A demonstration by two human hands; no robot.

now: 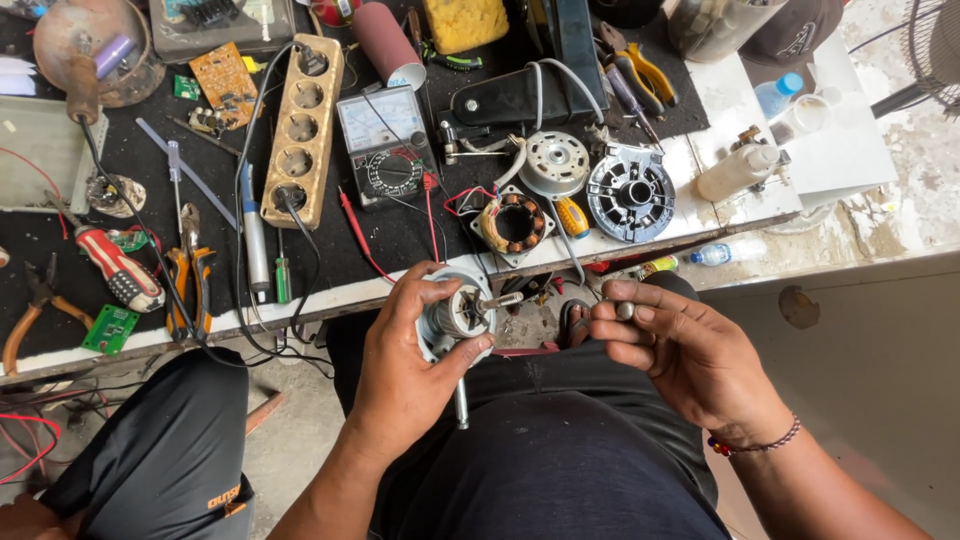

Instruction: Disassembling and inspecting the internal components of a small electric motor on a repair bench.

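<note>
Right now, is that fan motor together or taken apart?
Taken apart. The left hand holds the rotor on its shaft, while the stator and end cover lie separately on the bench.

Power strip (303, 128) lies left of multimeter (385, 146); stator coil (512, 226) sits just in front of round motor part (554, 163), finned motor cover (629, 195) to their right, all on workbench (420, 232).

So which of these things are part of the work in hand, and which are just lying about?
In hand:
left hand holding the rotor
right hand pinching a small metal part

Lying about:
stator
motor cover
multimeter
power strip
red screwdriver
pliers
</note>
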